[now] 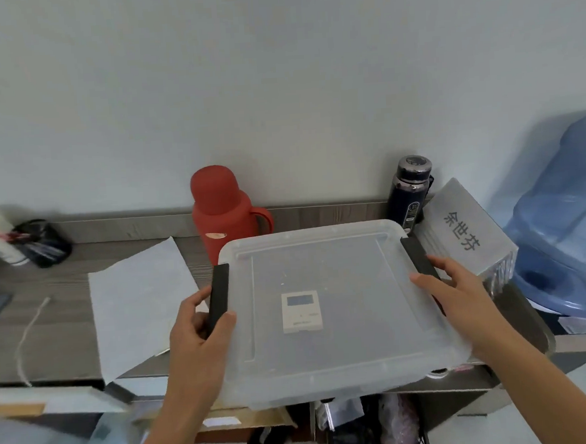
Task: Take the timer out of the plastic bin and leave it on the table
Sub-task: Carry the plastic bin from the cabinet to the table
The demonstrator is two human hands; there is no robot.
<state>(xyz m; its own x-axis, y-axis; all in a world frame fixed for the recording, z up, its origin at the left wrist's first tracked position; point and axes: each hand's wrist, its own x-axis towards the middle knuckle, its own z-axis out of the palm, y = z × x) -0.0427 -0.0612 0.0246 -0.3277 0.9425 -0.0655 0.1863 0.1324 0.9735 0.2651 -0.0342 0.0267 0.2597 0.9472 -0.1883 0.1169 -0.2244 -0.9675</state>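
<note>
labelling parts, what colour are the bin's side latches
Black, both latches, on a clear plastic bin; the head view shows it.

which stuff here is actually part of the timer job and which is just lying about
Part of the job: timer, plastic bin, its black latches, left hand, right hand, table.

Lying about: red thermos, dark bottle, paper sheet, water jug, string.

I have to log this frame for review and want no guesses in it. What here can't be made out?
All from the head view:
- timer: seen only through the clouded lid; its display and small print are unreadable.
- left latch: whether it is released; the left hand covers its lower end.
- right latch: the right hand hides its near end.
- bin walls: hidden under the lid.
</note>
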